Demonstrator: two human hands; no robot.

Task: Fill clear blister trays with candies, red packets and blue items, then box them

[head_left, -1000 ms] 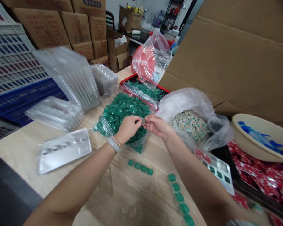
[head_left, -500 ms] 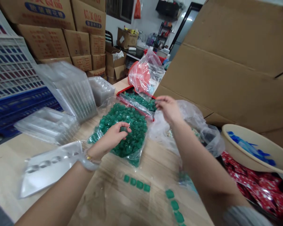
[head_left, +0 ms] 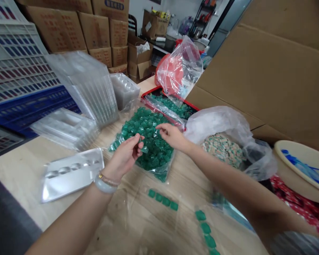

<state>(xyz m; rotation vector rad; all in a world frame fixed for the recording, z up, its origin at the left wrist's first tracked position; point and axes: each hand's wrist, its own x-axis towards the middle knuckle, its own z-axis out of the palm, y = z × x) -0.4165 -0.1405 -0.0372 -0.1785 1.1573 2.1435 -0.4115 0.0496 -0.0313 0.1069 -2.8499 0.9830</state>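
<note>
A heap of translucent green cubes [head_left: 155, 152] lies on a clear plastic bag on the table. Over the heap's near left side is my left hand [head_left: 127, 154], its fingers curled round a green cube [head_left: 144, 149] that pokes out below the fingertips. My right hand [head_left: 173, 136] hovers above the heap's right side, thumb and forefinger pinched together; what they hold, if anything, is too small to make out. Nearer to me, several green pieces form a short row [head_left: 163, 199], and a second row [head_left: 206, 228] runs toward the bottom edge.
A clear moulded tray [head_left: 73, 171] lies at left, before stacked clear trays [head_left: 82, 88]. Behind the heap stands a red-rimmed tray [head_left: 192, 106] of green pieces. At right are a bag of small pale-and-green packets [head_left: 223, 148] and a cream basin [head_left: 295, 170]. Cardboard [head_left: 271, 81] rises behind.
My right hand has come down and left, from beside the red-rimmed tray to the heap. My left hand has turned, with a cube showing below its fingers. The camera view has shifted.
</note>
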